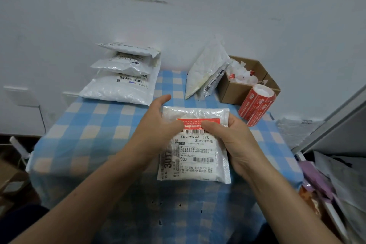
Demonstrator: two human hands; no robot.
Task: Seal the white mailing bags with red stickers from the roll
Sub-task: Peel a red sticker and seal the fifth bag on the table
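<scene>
A white mailing bag (195, 168) with a printed shipping label lies flat on the checked tablecloth in front of me. A red sticker (198, 121) lies across its upper part, near the folded top. My left hand (158, 125) rests on the bag's left side, thumb pressing the sticker's left end. My right hand (235, 142) grips the bag's right edge, thumb on the sticker's lower edge. The roll of red stickers (257, 103) stands at the right, a loose strip hanging from it.
A stack of white mailing bags (120, 77) lies at the back left. Two more bags (206, 71) lean against a cardboard box (233, 89) holding crumpled backing paper. The blue-checked table (95, 128) ends close on all sides; shelving stands to the right.
</scene>
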